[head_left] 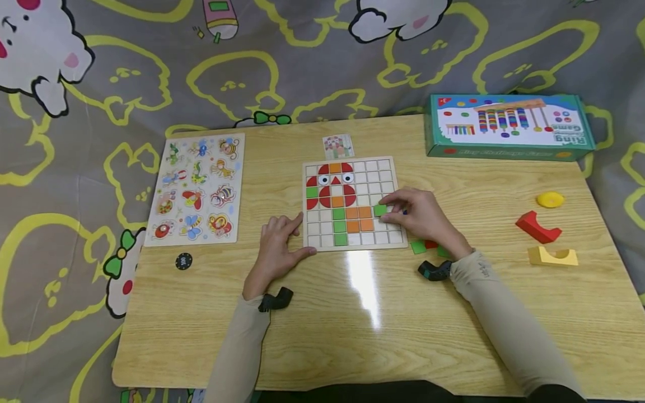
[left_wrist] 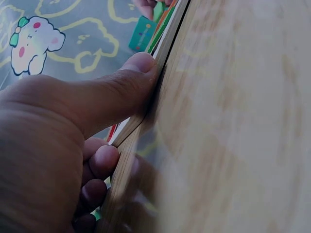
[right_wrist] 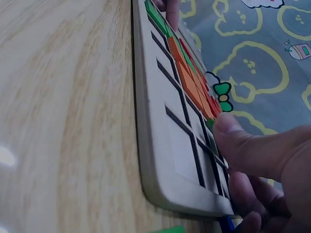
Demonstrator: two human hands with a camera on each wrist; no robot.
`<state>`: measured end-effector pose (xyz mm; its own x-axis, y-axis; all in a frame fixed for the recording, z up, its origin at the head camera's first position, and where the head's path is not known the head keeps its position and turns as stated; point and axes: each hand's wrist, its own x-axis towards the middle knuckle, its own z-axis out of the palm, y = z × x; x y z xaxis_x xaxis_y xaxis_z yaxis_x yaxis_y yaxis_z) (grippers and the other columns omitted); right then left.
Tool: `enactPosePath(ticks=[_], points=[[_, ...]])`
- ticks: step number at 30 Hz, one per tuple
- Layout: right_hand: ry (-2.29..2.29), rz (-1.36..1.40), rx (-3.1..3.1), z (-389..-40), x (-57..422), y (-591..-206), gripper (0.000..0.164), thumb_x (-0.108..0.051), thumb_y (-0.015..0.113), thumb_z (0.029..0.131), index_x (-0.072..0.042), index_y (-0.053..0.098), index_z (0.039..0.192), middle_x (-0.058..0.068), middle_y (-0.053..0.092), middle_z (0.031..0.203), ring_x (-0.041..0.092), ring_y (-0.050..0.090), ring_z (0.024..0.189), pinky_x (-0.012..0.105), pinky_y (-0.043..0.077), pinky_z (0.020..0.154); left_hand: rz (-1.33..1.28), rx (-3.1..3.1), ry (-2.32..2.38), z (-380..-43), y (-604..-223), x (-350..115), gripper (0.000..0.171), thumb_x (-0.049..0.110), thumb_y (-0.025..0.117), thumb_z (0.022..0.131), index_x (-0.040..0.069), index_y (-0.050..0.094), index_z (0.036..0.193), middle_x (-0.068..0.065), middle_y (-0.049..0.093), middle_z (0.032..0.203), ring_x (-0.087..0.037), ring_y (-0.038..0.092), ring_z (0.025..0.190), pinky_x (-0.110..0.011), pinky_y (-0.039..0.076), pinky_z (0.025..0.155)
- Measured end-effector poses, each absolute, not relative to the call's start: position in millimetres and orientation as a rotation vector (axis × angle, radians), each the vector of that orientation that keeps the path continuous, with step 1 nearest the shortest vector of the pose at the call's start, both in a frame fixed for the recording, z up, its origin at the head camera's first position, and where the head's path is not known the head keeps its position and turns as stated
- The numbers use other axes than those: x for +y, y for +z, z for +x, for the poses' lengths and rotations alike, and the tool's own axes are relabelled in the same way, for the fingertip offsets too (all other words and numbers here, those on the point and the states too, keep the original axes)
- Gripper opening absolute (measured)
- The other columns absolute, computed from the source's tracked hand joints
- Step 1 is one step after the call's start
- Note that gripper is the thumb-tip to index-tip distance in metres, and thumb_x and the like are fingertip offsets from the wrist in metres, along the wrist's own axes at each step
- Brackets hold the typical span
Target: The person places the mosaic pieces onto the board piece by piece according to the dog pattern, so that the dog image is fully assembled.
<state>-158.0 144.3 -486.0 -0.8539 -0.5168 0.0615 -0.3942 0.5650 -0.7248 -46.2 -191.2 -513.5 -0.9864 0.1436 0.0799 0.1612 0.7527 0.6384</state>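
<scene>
A wooden grid board (head_left: 355, 243) lies mid-table, partly filled with red, orange, green and eyed tiles. My left hand (head_left: 274, 246) holds its near left corner, thumb along the near edge and fingers at the left side. In the left wrist view, the thumb (left_wrist: 112, 94) presses the board's edge. My right hand (head_left: 420, 215) pinches a green square tile (head_left: 379, 210) over the board's right part, beside the orange tiles (head_left: 359, 218). The right wrist view shows the thumb (right_wrist: 243, 145) covering most of that tile. Something blue (right_wrist: 227, 224) shows under the fingers.
Loose green tiles (head_left: 418, 247) and a red one (head_left: 430, 244) lie below the right hand. A pattern card (head_left: 337, 146) is behind the board. An insect puzzle (head_left: 232, 224) and black chip (head_left: 183, 261) lie left; a game box (head_left: 509, 126) and colored blocks (head_left: 539, 226) stand right.
</scene>
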Motion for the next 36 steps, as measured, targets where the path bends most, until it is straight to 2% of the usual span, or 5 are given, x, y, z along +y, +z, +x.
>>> enactPosePath(ticks=[9, 16, 24, 30, 36], points=[[-1.077, -0.782, 2.643, -160, 142, -484, 0.034, -0.020, 0.085, 0.078, -0.012, 0.075, 0.109, 0.002, 0.065, 0.092, 0.013, 0.056, 0.076, 0.032, 0.042, 0.069, -0.245, -2.937, -1.049, -47, -514, -190, 0.087, 0.043, 0.086, 0.073, 0.010, 0.050, 0.145, 0.000, 0.050, 0.090, -0.020, 0.035, 0.087, -0.036, 0.025, 0.081], [-1.154, -0.750, 2.676, -157, 158, -478, 0.030, -0.021, 0.084, 0.079, -0.015, 0.076, 0.107, -0.002, 0.065, 0.087, 0.013, 0.055, 0.074, 0.024, 0.042, 0.063, -0.253, -2.928, -1.052, -47, -514, -189, 0.087, 0.043, 0.086, 0.072, 0.009, 0.051, 0.144, 0.000, 0.051, 0.090, -0.020, 0.035, 0.087, -0.036, 0.026, 0.081], [-1.086, -0.731, 2.707, -137, 203, -471, 0.026, -0.023, 0.086, 0.078, -0.017, 0.077, 0.101, -0.007, 0.064, 0.082, 0.008, 0.054, 0.071, 0.021, 0.041, 0.062, -0.231, -2.935, -1.061, -46, -513, -189, 0.089, 0.044, 0.087, 0.072, 0.010, 0.050, 0.145, 0.001, 0.050, 0.090, -0.019, 0.035, 0.087, -0.036, 0.025, 0.081], [-0.977, -0.826, 2.658, -115, 225, -475, 0.030, -0.026, 0.089, 0.072, -0.019, 0.077, 0.099, -0.006, 0.068, 0.090, 0.010, 0.058, 0.075, 0.023, 0.045, 0.065, -0.237, -2.927, -1.059, -45, -517, -190, 0.089, 0.045, 0.086, 0.072, 0.010, 0.050, 0.145, 0.002, 0.049, 0.089, -0.018, 0.034, 0.087, -0.035, 0.024, 0.080], [-0.866, -0.868, 2.684, -107, 225, -476, 0.026, -0.025, 0.090, 0.071, -0.020, 0.076, 0.093, -0.006, 0.066, 0.092, 0.012, 0.058, 0.082, 0.029, 0.045, 0.070, -0.246, -2.917, -1.066, -46, -518, -189, 0.088, 0.046, 0.086, 0.073, 0.010, 0.050, 0.145, 0.003, 0.049, 0.090, -0.019, 0.034, 0.087, -0.035, 0.023, 0.079]])
